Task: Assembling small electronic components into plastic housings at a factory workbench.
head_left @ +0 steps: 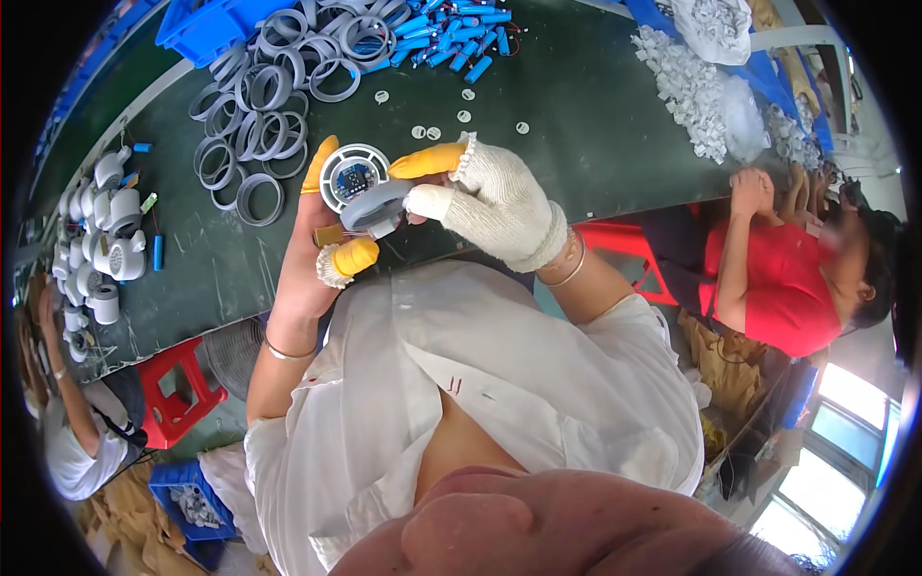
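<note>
My left hand (305, 245), with yellow covers on some fingertips, is closed around a white round plastic housing (331, 195). Inside the housing sits a small blue circuit board (353, 179). A grey ring (369, 204) lies tilted across the housing's near side, pinched by my right hand (501, 200). That hand wears a white knitted glove, with yellow on the index finger, which reaches to the housing's rim. Below the ring, thin wires and a small brown piece (328, 234) show beside my left fingers.
Grey rings (259, 195) are heaped at the far left, near blue cylindrical cells with wires (447, 38). White housings (123, 259) crowd the table's left end. Small white parts (682, 96) are piled far right. Small white discs (465, 116) lie ahead. A person in red (773, 278) sits at right.
</note>
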